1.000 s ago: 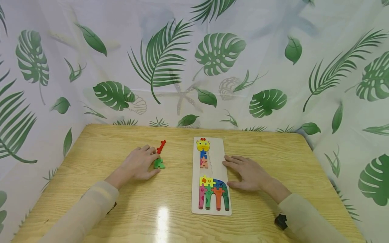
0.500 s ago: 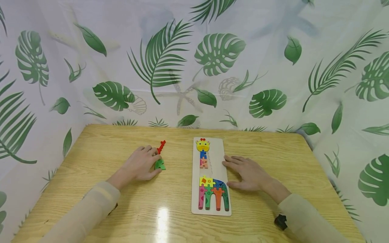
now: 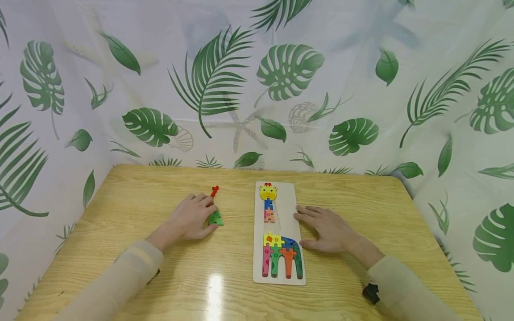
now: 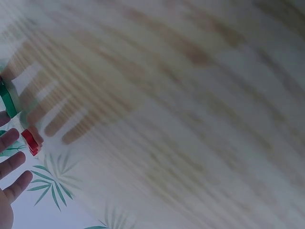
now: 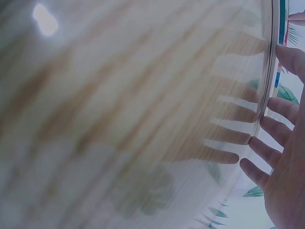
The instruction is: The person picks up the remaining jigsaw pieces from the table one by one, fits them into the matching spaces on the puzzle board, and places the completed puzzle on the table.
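My left hand (image 3: 194, 218) pinches a small green puzzle piece (image 3: 216, 218) between thumb and index finger, low over the table. The hand partly covers that piece. A slim red puzzle piece (image 3: 214, 191) lies just beyond the fingers, its lower end hidden by them; it also shows as a red shape (image 4: 31, 142) in the left wrist view. To the right lies a pale giraffe puzzle board (image 3: 287, 200), with head, upper neck, body and leg pieces set in it. Bare board shows between neck and body. My right hand (image 3: 327, 229) rests with spread fingers against the board's right edge.
Both hands work over a light wooden table (image 3: 237, 249) with a glossy surface. A white cloth (image 3: 241, 89) printed with green leaves hangs behind and at both sides. A dark strap-like object (image 3: 371, 293) shows by the right sleeve.
My left hand has shifted a little to the right, and the green puzzle piece has moved with it. More of the red piece is now covered. The right hand and board keep still.
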Tool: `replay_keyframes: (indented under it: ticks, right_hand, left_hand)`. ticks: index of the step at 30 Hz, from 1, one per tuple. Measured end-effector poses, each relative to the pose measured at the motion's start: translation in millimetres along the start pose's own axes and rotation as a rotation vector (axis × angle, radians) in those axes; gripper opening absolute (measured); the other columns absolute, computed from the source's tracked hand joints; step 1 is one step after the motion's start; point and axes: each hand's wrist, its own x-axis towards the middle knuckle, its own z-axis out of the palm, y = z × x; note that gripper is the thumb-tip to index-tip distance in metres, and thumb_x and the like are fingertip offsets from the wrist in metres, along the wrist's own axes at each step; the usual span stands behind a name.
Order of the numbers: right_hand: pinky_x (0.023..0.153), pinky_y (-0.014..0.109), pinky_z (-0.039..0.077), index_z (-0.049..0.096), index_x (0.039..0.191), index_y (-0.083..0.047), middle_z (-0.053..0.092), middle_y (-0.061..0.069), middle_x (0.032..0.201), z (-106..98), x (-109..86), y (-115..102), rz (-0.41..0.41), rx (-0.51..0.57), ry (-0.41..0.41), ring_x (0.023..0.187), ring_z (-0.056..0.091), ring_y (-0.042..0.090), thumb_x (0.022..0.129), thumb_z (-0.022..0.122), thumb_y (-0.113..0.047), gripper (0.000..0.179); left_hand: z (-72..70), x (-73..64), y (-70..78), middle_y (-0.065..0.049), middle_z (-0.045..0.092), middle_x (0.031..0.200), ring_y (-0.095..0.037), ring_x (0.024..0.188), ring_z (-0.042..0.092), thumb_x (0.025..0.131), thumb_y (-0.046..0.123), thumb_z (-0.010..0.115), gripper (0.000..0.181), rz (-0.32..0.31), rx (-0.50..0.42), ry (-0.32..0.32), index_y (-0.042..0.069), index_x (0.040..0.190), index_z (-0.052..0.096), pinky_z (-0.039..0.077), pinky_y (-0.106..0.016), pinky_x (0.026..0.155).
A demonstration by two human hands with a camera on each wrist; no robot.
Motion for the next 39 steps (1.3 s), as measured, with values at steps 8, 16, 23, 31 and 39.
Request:
replay_keyframes:
  ticks: [8,16,23,31,39]
  right_hand:
    - [0.118,0.068,0.041,0.051,0.158,-0.019,0.045,0.008,0.168,0.4,0.3,-0.4,0.0,0.003,0.002,0.152,0.046,0.04,0.095,0.059,-0.067,0.08]
    - [0.118,0.067,0.042,0.051,0.158,-0.019,0.045,0.008,0.168,3.2,0.4,1.3,-0.001,-0.001,0.002,0.152,0.047,0.04,0.095,0.059,-0.068,0.079]
    - [0.118,0.068,0.041,0.051,0.157,-0.019,0.044,0.008,0.168,2.4,0.3,0.2,0.004,0.003,0.003,0.152,0.046,0.04,0.095,0.059,-0.068,0.08]
    - [0.119,0.067,0.041,0.051,0.157,-0.019,0.044,0.008,0.168,1.7,0.7,0.0,-0.002,0.002,0.003,0.152,0.046,0.04,0.094,0.058,-0.068,0.08]
    - [0.118,0.067,0.041,0.051,0.157,-0.019,0.045,0.008,0.168,1.0,0.7,0.4,-0.003,0.005,0.009,0.152,0.047,0.04,0.094,0.06,-0.067,0.079]
  left_hand:
    - [-1.4,2.7,3.8,-0.006,0.069,0.126,-0.03,0.123,0.063,0.098,0.051,0.067,0.042,0.009,-0.002,-0.02,0.017,0.122,0.072,0.055,-0.052,0.103]
    - [-2.2,4.8,6.9,-0.007,0.069,0.126,-0.031,0.12,0.063,0.099,0.052,0.065,0.045,0.024,-0.016,-0.036,0.016,0.124,0.071,0.055,-0.052,0.102]
    - [-2.2,5.9,11.0,-0.006,0.07,0.12,-0.03,0.115,0.065,0.099,0.058,0.062,0.051,0.024,-0.05,-0.008,0.016,0.126,0.069,0.056,-0.051,0.1]
    - [-2.6,4.4,10.8,-0.009,0.07,0.125,-0.032,0.12,0.064,0.097,0.064,0.062,0.056,-0.026,-0.065,-0.006,0.016,0.124,0.07,0.054,-0.053,0.102]
    - [0.0,4.5,12.3,-0.009,0.068,0.128,-0.032,0.124,0.061,0.096,0.069,0.06,0.062,-0.078,-0.114,-0.026,0.015,0.124,0.07,0.052,-0.055,0.106]
